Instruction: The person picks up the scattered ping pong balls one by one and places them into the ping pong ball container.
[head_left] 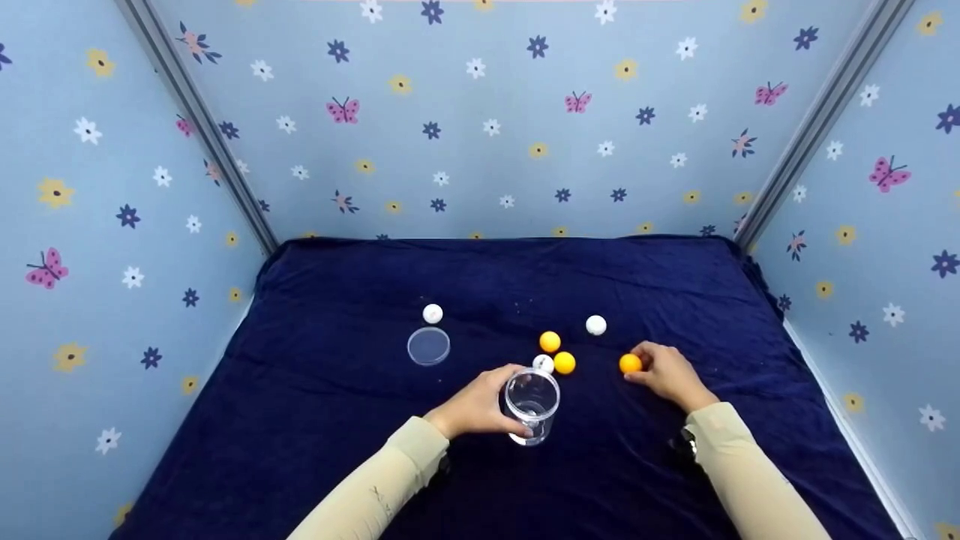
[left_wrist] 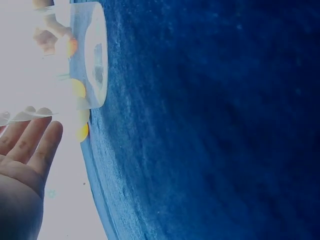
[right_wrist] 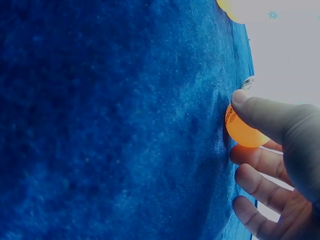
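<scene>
Right hand pinches an orange ball toward the right edge of the table; a loose pinch could send it rolling. Left hand grips a clear jar, which, if swung, could knock the white ball beyond

The person wears a pale cream, long-sleeved fabric top. Its left sleeve carries a small, dark, thin-lined marking and ends in a broad, plain left cuff. The matching right sleeve has a similar right cuff, with a small, black, glossy object beside it at the wrist. The left hand and right hand are bare.
</scene>
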